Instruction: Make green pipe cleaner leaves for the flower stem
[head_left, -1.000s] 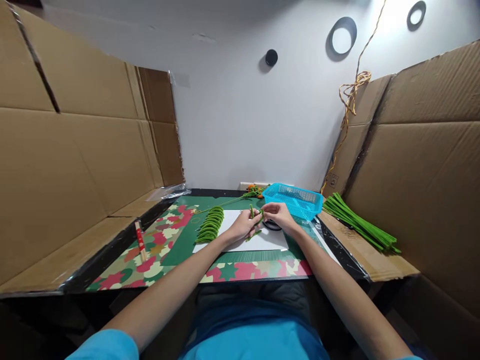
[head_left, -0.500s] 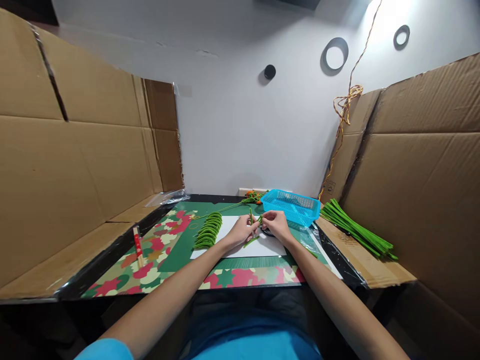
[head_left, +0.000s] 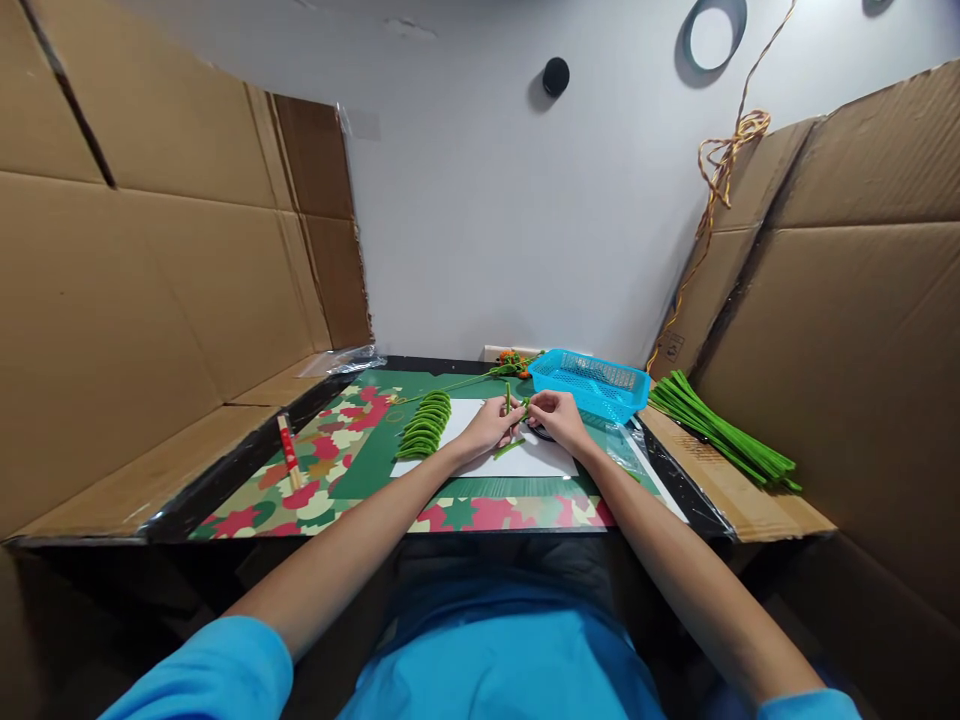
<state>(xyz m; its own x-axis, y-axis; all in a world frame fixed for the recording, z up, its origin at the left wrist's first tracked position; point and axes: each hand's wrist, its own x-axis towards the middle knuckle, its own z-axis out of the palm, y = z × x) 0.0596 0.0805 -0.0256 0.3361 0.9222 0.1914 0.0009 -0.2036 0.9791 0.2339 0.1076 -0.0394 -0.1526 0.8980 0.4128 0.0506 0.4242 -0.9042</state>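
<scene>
Both my hands meet over a white sheet (head_left: 517,462) on the green mat. My left hand (head_left: 491,428) is closed on a green pipe cleaner (head_left: 508,398) whose end sticks up between the hands; another end trails down onto the sheet. My right hand (head_left: 553,417) pinches the same pipe cleaner at its upper bend. A row of several bent green pipe-cleaner pieces (head_left: 424,425) lies on the mat just left of my left hand.
A blue plastic basket (head_left: 592,381) stands behind my right hand. A bundle of straight green pipe cleaners (head_left: 720,434) lies on cardboard at the right. An orange-and-green stemmed piece (head_left: 510,360) lies at the back. A red-and-white stick (head_left: 288,462) rests at the left. Cardboard walls enclose both sides.
Only the camera view has shifted, tilting downward a little. My hands stay together on the pipe cleaner, working it slightly, in about the same place on the sheet.
</scene>
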